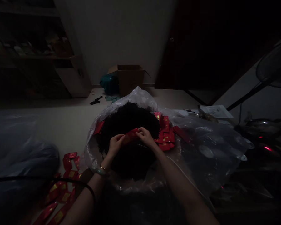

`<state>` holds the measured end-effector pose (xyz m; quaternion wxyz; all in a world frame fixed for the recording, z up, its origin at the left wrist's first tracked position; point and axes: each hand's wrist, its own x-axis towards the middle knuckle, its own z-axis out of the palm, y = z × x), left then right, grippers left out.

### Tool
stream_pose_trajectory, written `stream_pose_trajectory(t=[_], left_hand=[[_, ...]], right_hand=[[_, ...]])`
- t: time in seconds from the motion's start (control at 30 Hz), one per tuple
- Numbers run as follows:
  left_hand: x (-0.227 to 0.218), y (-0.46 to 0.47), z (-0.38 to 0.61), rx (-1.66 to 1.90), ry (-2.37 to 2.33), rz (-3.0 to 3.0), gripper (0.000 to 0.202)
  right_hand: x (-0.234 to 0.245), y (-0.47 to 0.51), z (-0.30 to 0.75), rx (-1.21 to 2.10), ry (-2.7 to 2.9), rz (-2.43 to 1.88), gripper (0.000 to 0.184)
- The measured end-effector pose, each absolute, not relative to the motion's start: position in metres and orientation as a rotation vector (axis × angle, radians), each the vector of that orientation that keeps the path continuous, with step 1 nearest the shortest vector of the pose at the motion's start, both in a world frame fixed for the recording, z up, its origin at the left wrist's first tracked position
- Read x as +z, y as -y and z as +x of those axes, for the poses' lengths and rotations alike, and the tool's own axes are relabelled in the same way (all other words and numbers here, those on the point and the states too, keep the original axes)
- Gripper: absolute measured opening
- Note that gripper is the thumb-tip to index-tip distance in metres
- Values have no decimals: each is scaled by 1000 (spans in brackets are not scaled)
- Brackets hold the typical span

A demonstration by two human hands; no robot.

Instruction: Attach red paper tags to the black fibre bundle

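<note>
Between my two hands a small red packet point(130, 136) is held over a large clear plastic bag point(91, 156). My left hand point(115, 144) pinches its left end, and a bangle and a bracelet circle that wrist. At the packet's upper right end, my right hand point(145, 137) has its fingers closed on it. A heap of dark, loose, shredded-looking stuff point(131, 117) fills the bag below; it looks like dry tea leaves, but the dimness hides detail. Several red packets point(165, 132) lie at the heap's right side.
More red packets point(65, 190) are strewn on the floor at the lower left. A cardboard box point(131, 79) stands by the wall beside a teal bag point(109, 82). Clear plastic point(213, 147), a white tray point(216, 111) and a fan point(275, 65) are at right. A dark cable point(61, 179) crosses the lower left.
</note>
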<state>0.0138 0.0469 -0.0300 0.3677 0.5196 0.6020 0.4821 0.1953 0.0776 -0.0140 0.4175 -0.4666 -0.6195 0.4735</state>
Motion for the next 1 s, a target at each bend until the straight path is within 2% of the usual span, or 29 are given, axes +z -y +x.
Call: stream_pose_trajectory(t=[0.1, 0.2, 0.37, 0.5, 0.63, 1.0], left_hand=[[-26, -51, 17, 1238, -1496, 1404, 22], [-23, -50, 23, 1229, -1446, 1610, 24], [-18, -45, 26, 1135, -1477, 2121, 53], [-15, -45, 27, 989, -1472, 2332, 46], [-9, -43, 33, 1053, -1559, 2440, 38], [-26, -47, 33, 980, -1447, 2412, 43]], right_hand=[[-14, -79, 200, 1416, 1479, -1128, 32], [-15, -79, 201, 1368, 1467, -1196, 29], [-14, -77, 199, 1301, 1416, -1117, 31], [-16, -74, 199, 1492, 1401, -1067, 36], [-22, -74, 199, 1586, 1321, -1064, 40], [-13, -62, 198, 1808, 1340, -1008, 48]])
